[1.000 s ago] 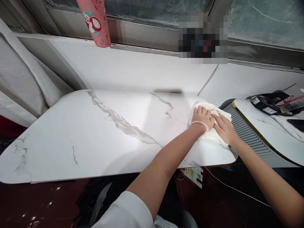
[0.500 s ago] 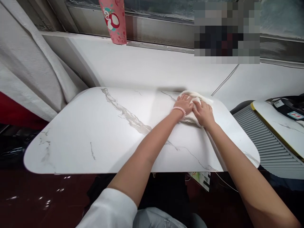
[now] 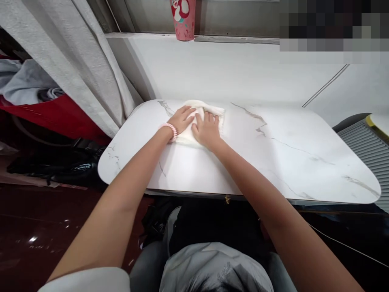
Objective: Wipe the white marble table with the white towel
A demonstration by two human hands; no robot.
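Marble table: cloth under both hands, now far left.

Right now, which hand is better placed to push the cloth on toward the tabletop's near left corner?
Left, probably. The left hand lies flat on the white cloth's left part, nearest that corner; the right hand presses the middle.

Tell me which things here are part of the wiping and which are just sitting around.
In use:
white cloth, pressed flat under both hands
left hand
right hand
marble-look table, under the cloth

Lying about:
pink cup on the sill
grey curtain at left
ribbed grey unit at right
red fabric behind the curtain
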